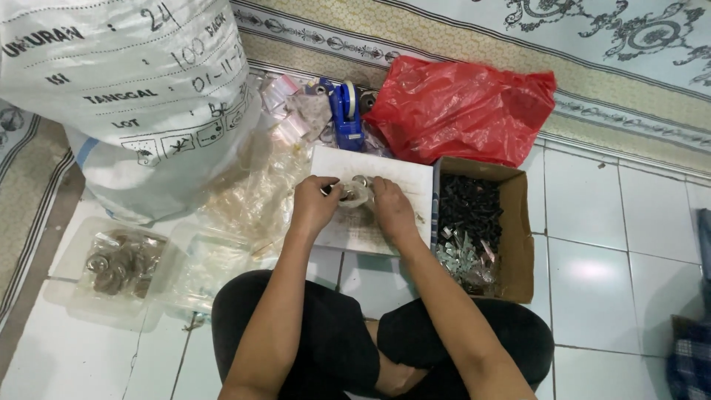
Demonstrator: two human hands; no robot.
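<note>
Big white sack [141, 96] at the left on the tiled floor [622, 244], red plastic bag [463, 111], cardboard box [518, 237] of black and silvery parts, white board [400, 185], left hand [315, 204] and right hand [391, 210] both pinching a small clear bag [354, 194] over the board

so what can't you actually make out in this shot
Head view only:
- What the small clear bag holds: too small, and the left hand and right hand cover it.
- Contents of the red plastic bag: opaque.
- White sack: cut off by the top and left edges.
- Small black parts in the cardboard box: too small to identify.
- Checked cloth: cut by the right edge.
</note>
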